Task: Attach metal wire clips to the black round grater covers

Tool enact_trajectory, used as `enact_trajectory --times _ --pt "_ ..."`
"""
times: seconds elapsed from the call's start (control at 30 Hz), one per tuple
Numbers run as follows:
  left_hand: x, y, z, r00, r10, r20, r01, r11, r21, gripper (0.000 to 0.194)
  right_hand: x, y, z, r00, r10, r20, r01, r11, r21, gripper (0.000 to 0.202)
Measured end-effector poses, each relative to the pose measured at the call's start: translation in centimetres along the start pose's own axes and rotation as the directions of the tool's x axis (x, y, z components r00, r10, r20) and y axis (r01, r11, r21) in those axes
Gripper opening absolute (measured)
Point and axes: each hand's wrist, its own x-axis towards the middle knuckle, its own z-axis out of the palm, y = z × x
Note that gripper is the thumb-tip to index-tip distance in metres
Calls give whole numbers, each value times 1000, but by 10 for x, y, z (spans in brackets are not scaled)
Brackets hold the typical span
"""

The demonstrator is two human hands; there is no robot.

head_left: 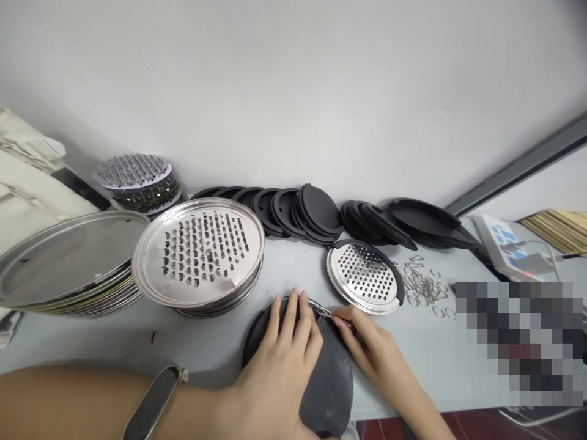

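Observation:
My left hand point(287, 348) lies with fingers stretched over a round black plastic disc point(328, 385) near the table's front edge, pressing on its far part. A thin metal edge shows at the disc's far rim. My right hand point(369, 342) is closed on a slim metal tool point(324, 312), whose shiny tip touches that rim beside my left fingertips. Most of the tool's handle is hidden in my fingers, so its exact kind cannot be made out. Just beyond my right hand rests a round metal grater plate point(364, 272) with a black rim piece.
Stacked metal grater plates point(206, 256) and plain metal discs point(68, 250) stand at left, a spiked round stack point(132, 171) behind. Black plastic parts point(321, 211) line the wall. Small metal rings point(424, 287) lie at right, near a white power strip point(507, 247) and a blurred-out patch.

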Motion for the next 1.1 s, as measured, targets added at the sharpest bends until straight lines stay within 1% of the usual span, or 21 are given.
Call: enact_trajectory --times 0.07,0.17,0.27,0.47,0.63,0.7,0.83,0.97,1.03,1.07,1.1 --pt "0 0 3 1000 -4 -25 5 1000 21 94 0 0 1 1000 -9 -7 9 1000 -17 12" --pt "1 1 6 997 -21 -70 25 998 54 84 1 -1 2 1000 -18 -17 18 999 -36 11" --pt "1 1 6 997 -33 -72 35 999 39 79 3 -1 3 1000 -16 -7 15 999 -40 11" --pt "1 1 1 1000 -18 -20 18 999 41 89 4 1 4 1000 4 19 -2 999 -54 12" --pt "1 1 4 998 -35 -49 36 999 22 85 4 1 2 999 -30 29 32 996 -86 15" --pt "1 2 5 997 -40 -59 40 999 11 90 4 0 2 999 -32 29 34 994 -99 16" --pt "-1 4 6 997 -46 -56 46 999 -7 108 5 1 2 999 -34 33 37 992 -121 17" --pt "-3 3 4 997 -28 -66 25 999 -42 114 4 -1 0 999 -2 51 7 995 -104 17" --pt "-2 -1 1 996 -58 -73 53 996 -65 114 2 -3 -3 997 30 77 -25 998 -60 17" --pt "1 -4 -1 993 -95 -69 89 993 -79 114 0 -4 -5 995 43 89 -40 999 -33 17" --pt "4 -7 -2 985 -161 -57 156 984 -90 112 -2 -5 -6 993 54 103 -53 999 -7 17"
